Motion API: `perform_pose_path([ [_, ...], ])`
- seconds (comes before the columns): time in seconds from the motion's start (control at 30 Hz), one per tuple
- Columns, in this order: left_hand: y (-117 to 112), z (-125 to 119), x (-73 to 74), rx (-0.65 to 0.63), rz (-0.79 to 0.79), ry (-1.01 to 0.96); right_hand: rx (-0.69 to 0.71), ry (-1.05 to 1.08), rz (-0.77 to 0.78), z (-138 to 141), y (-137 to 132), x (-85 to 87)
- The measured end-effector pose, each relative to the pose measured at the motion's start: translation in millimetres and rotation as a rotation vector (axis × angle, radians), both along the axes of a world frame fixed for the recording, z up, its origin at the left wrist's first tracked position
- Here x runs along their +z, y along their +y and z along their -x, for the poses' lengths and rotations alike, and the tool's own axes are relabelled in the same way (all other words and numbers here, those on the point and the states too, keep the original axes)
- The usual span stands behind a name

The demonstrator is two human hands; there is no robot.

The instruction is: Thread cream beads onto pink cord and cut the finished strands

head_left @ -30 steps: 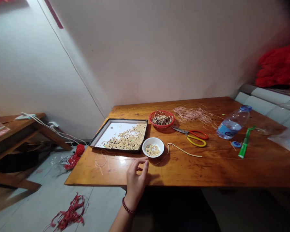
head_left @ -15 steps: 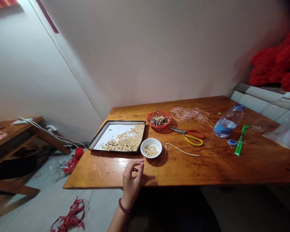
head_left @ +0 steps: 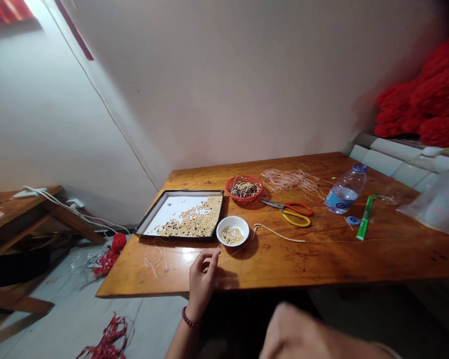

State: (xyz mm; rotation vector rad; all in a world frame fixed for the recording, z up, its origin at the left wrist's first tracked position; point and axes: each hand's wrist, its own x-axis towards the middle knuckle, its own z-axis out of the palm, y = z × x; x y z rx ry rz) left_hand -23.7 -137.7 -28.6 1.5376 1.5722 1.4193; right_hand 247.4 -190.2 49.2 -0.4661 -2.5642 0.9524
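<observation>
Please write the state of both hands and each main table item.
Left hand: pinching a thread
Right hand: blurred, grip unclear
Bowl: partly filled with beads
Tray: partly covered with beads
Basket: heaped with bead strings
Scissors: handles apart
Bottle: capped, partly full
Beaded string: lying curved
Pink cord: tangled

The wooden table (head_left: pixel 340 267) looks glossy. The bowl (head_left: pixel 232 222) is smooth, shiny — left of it, the tray base (head_left: pixel 169 208) looks matt and papery; beyond it, a plastic basket (head_left: pixel 244 199); right of it, metal-bladed scissors (head_left: pixel 281 206).
</observation>
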Motion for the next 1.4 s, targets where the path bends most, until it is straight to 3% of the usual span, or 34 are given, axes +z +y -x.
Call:
perform_pose_path([
  [0.03, 0.2, 1.9, 0.2, 0.026, -0.012, -0.008, -0.144, -0.006, -0.049, -9.5, 13.2, -7.8],
  [0.1, 0.7, 6.0, 0.3, 0.074, -0.033, -0.021, -0.735, -0.096, -0.388, -34.1, 42.6, -30.6],
  [0.13, 1.0, 7.9, 0.3, 0.096, -0.043, -0.029, -0.914, -0.215, -0.500, -47.6, 56.8, -44.0],
  [0.17, 1.3, 9.4, 0.3, 0.117, -0.052, -0.040, -0.999, -0.345, -0.563, -60.3, 69.4, -57.3],
  [0.27, 1.0, 11.7, 2.3, 0.164, -0.077, -0.081, -1.005, -0.613, -0.601, -86.5, 93.0, -85.5],
  [0.33, -0.4, 12.1, 6.1, 0.173, -0.085, -0.094, -0.990, -0.694, -0.587, -91.0, 98.5, -89.8],
  [0.6, -11.6, 21.3, 31.5, 0.199, -0.153, -0.051, -0.936, -0.817, -0.589, -91.9, 118.0, -70.9],
  [0.8, -20.4, 31.0, 49.3, 0.228, -0.192, -0.033, -1.162, -0.731, -0.580, -112.5, 126.3, -55.7],
  [1.03, -23.2, 31.7, 53.9, 0.261, -0.242, 0.022, -1.284, -0.506, -0.477, -131.5, 133.5, -44.9],
  [1.3, -13.9, 15.4, 72.4, 0.045, -0.300, 0.179, -1.302, -0.403, -0.447, -137.9, 134.5, -34.6],
  [1.4, -5.5, 8.1, 69.5, 0.006, -0.244, 0.306, -1.330, -0.432, -0.430, -136.4, 134.8, -30.9],
])
